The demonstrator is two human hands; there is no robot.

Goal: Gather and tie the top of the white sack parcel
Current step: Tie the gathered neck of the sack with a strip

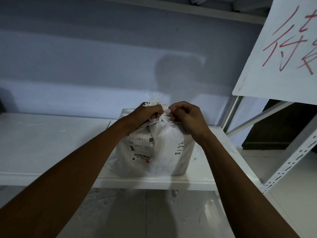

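Observation:
A white woven sack parcel [164, 155] stands on a white shelf board [51, 143]. It carries a printed shipping label [141, 148] and handwritten black digits on its front. Its top is bunched into a neck, with frayed white strands [155, 98] sticking up above. My left hand [148, 112] is closed around the gathered neck. My right hand [186, 115] is fisted just right of the neck, pinching a white tie strip [173, 123] that runs around the neck. The knot area itself is hidden between my hands.
A pale wall rises behind the shelf. A white board with red handwriting [283, 48] hangs at the upper right. A perforated metal rack upright [291, 162] slants at the right. Another shelf [188, 7] runs overhead. Pale floor shows below the shelf edge.

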